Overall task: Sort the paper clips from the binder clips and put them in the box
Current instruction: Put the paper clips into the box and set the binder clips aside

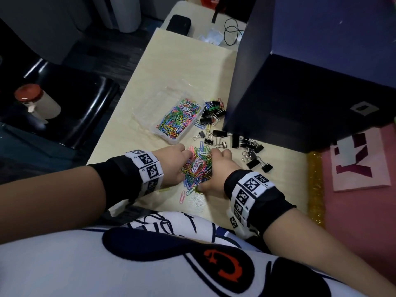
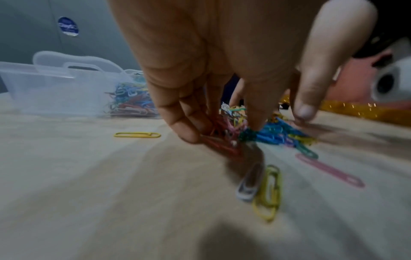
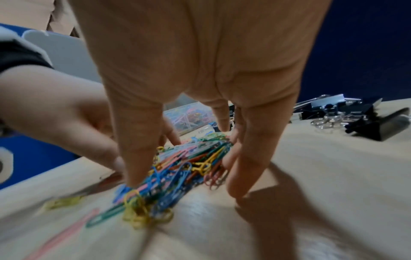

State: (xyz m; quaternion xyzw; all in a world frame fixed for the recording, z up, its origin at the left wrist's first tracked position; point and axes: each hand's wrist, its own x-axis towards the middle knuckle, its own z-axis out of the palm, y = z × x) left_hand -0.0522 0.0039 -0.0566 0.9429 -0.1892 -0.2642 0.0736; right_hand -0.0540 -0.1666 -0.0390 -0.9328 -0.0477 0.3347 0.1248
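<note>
Looks like an office or study workstation. Pale wood-laminate desk (image 1: 184,67) butts against a dark navy partition panel (image 1: 300,93), cubicle style. Office stationery lies on the desk: a clear plastic box (image 1: 150,112) of multicoloured paper clips (image 1: 179,117), and black binder clips with silver wire handles (image 1: 216,133) scattered beside it. Further back on the desk sit a small black zip case (image 1: 179,24) and a looped black cable (image 1: 232,32). To the left, a glossy black seat (image 1: 85,103) stands over dark carpet-like flooring (image 1: 111,50).
</note>
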